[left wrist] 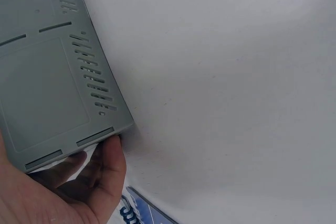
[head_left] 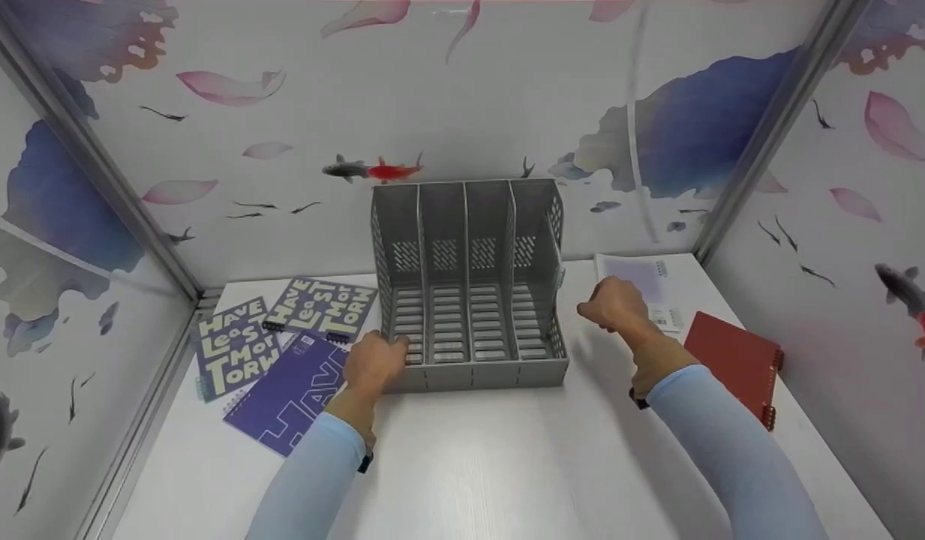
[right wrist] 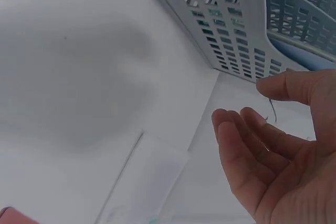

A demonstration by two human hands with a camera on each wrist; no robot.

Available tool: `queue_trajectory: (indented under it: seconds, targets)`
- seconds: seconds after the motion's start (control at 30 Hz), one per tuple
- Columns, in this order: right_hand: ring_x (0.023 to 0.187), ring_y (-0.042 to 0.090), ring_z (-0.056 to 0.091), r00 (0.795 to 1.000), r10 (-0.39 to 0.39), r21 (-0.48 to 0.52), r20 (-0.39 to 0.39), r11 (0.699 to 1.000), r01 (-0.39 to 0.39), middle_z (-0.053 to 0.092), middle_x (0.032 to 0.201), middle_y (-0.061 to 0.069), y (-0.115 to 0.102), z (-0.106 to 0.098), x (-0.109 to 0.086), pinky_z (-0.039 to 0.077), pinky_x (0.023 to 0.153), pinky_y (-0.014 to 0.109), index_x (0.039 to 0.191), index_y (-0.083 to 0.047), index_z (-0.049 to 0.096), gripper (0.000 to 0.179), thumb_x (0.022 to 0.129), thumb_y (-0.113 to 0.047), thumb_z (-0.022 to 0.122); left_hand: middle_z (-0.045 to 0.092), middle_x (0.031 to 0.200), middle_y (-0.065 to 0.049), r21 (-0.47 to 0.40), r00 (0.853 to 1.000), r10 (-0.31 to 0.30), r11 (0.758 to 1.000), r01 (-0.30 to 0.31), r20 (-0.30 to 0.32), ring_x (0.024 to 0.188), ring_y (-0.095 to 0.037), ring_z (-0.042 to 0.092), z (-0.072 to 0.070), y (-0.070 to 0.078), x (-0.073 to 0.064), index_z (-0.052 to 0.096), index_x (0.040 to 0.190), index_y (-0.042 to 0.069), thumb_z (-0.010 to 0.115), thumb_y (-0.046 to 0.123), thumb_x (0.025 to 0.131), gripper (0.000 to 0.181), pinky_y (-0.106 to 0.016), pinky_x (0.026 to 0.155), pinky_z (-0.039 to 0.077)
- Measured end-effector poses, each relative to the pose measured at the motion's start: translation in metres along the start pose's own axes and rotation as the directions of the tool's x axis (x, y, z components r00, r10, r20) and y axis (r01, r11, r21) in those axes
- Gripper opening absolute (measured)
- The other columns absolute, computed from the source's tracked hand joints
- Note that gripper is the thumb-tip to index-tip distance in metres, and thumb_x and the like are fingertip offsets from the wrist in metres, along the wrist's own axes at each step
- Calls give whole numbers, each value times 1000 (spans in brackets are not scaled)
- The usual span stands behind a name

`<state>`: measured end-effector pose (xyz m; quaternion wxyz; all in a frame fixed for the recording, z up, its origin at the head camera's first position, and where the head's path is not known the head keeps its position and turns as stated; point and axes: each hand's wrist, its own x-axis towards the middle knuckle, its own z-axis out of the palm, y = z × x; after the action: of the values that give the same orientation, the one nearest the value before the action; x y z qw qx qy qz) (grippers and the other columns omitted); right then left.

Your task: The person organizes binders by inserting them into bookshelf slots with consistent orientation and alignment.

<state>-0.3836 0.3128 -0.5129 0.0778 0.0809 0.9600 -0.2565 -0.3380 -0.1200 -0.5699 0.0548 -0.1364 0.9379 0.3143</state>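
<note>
A grey file organizer (head_left: 472,375) with upright dividers stands at the back of the white table, its compartments facing me. My left hand (head_left: 374,362) grips its front left corner, thumb at the front lip. In the left wrist view, the left hand's fingers (left wrist: 112,169) reach round the organizer's edge (left wrist: 47,93). To the right of the organizer, my right hand (head_left: 618,304) is held apart from it with nothing in its grasp. The right wrist view shows that hand (right wrist: 283,166) with fingers loosely bent and thumb apart, just below the perforated side wall (right wrist: 220,14).
Two patterned notebooks (head_left: 233,349) (head_left: 319,304) and a purple notebook (head_left: 289,397) lie left of the organizer. On the right lie a pale notebook (head_left: 642,274) and a red spiral notebook (head_left: 732,364). Printed wall panels (head_left: 470,90) enclose the table (head_left: 477,465) at the back and sides.
</note>
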Motion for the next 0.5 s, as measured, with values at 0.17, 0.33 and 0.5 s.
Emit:
queue_trajectory:
  seconds: [0.17, 0.33, 0.5]
  targets:
    - [76, 24, 70, 999, -2, -50, -40, 999, 0, 79, 100, 18, 11, -11, -13, 57, 61, 34, 114, 6, 79, 43, 96, -33, 76, 68, 153, -29, -13, 1000, 2, 1000, -2, 19, 141, -51, 67, -2, 0, 0, 58, 156, -3, 55, 53, 108, 74, -63, 114, 55]
    - [87, 31, 66, 997, 15, -141, -69, 990, -25, 78, 115, 31, 29, -15, -15, 61, 77, 49, 120, 14, 73, 52, 97, -32, 74, 68, 153, -29, 2, 1000, 9, 1000, -9, 24, 140, -51, 67, -3, 0, 1, 57, 158, -3, 53, 55, 108, 76, -63, 114, 55]
    - [90, 34, 65, 996, 53, -162, -65, 985, -63, 75, 118, 34, 53, -20, -18, 61, 80, 52, 124, 16, 69, 55, 97, -32, 71, 68, 152, -30, 17, 1000, 13, 1000, -13, 27, 139, -52, 68, 1, 0, 0, 56, 159, -3, 54, 55, 107, 77, -64, 113, 56]
